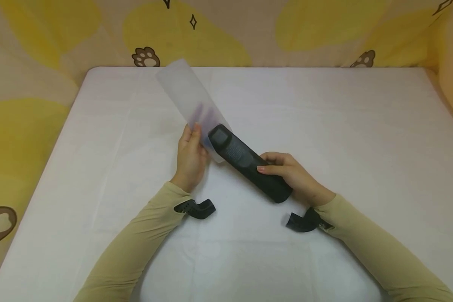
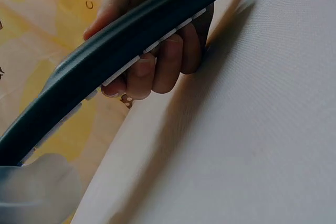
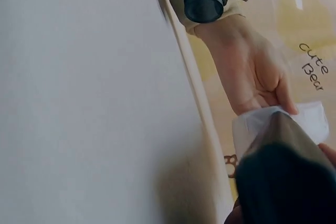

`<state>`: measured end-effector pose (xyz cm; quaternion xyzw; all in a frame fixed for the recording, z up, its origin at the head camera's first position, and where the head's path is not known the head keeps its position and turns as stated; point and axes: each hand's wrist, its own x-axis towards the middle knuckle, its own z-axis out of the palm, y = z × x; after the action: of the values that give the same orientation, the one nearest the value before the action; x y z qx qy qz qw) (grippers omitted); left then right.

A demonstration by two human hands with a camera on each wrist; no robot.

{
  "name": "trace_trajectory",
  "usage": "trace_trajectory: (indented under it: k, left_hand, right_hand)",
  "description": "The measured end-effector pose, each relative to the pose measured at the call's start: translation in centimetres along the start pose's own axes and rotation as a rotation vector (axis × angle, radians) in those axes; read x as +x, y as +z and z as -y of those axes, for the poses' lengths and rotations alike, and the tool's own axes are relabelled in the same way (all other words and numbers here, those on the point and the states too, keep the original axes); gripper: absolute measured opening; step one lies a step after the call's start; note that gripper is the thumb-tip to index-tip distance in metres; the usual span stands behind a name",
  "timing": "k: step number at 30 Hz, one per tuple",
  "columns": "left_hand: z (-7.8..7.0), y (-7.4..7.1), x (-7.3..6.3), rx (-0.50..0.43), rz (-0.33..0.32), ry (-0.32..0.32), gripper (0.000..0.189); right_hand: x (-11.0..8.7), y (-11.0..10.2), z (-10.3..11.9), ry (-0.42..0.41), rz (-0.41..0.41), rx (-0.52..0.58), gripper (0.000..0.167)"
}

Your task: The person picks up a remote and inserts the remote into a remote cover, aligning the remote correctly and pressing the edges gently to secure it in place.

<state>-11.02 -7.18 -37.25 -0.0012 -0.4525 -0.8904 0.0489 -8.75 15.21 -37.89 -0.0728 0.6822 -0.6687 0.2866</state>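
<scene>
In the head view my left hand (image 1: 191,157) pinches a frosted, see-through plastic sleeve (image 1: 185,88), its thumb in front and fingers showing dimly through it. My right hand (image 1: 287,172) grips a dark remote control (image 1: 249,163) near its lower end. The remote's upper end overlaps the sleeve's near end; I cannot tell whether it is inside. In the left wrist view the remote (image 2: 105,51) has pale buttons on its underside, with the right hand's fingers (image 2: 168,61) curled beneath. The sleeve (image 2: 42,187) shows at the lower left. The right wrist view shows the left hand (image 3: 247,66) at the sleeve (image 3: 315,119).
A white table (image 1: 362,126) lies under both hands. A yellow patterned cloth (image 1: 226,33) hangs behind it and along the sides. Black mounts (image 1: 198,209) stick out from the wrists of the beige sleeves.
</scene>
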Motion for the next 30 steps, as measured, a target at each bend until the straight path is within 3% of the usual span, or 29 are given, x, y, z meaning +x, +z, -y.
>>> trace_trajectory:
  k: [5,11,14,19,30]
  left_hand:
    - [0.0,0.6,0.1,-0.132,-0.003,-0.008,0.035]
    - [-0.3,1.1,0.1,-0.19,0.007,-0.048,0.029]
    - [-0.6,1.1,0.0,-0.168,0.08,-0.075,0.023]
    - [-0.5,0.7,-0.1,-0.127,0.211,-0.104,0.033]
    - [0.4,0.4,-0.6,-0.16,0.318,-0.119,0.065]
  right_hand:
    - [-0.2,0.6,0.2,0.014,-0.017,0.091,0.011]
    - [-0.3,0.9,0.6,-0.039,-0.03,0.077,0.012]
    - [-0.3,0.8,0.8,-0.06,-0.02,0.068,0.013]
    - [-0.2,0.7,0.5,-0.087,-0.014,0.063,0.014]
    - [-0.1,0.7,-0.5,-0.118,-0.046,0.043,0.015]
